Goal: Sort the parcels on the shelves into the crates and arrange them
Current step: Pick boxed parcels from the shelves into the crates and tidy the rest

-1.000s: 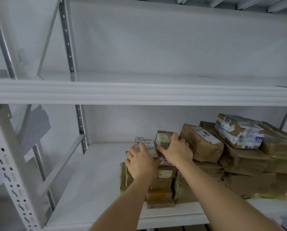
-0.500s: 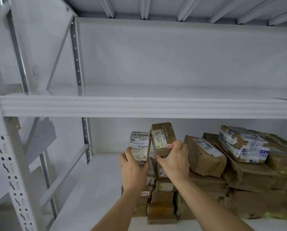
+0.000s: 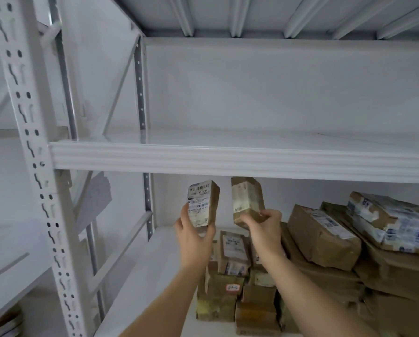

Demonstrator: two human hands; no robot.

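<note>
My left hand grips a small brown parcel with a white barcode label, held upright above the lower shelf. Beside it, my right hand grips a second small brown parcel, tilted slightly left. Both parcels hang just under the upper shelf's front beam. Below my hands a stack of small brown parcels stands on the lower shelf. No crate is in view.
Larger brown parcels and a white-and-blue taped parcel pile up at the right of the lower shelf. The upper shelf board carries nothing. A perforated white upright stands at the left.
Both hands have lifted a small parcel each off the stack and raised them toward the upper shelf beam. The camera has tilted upward.
</note>
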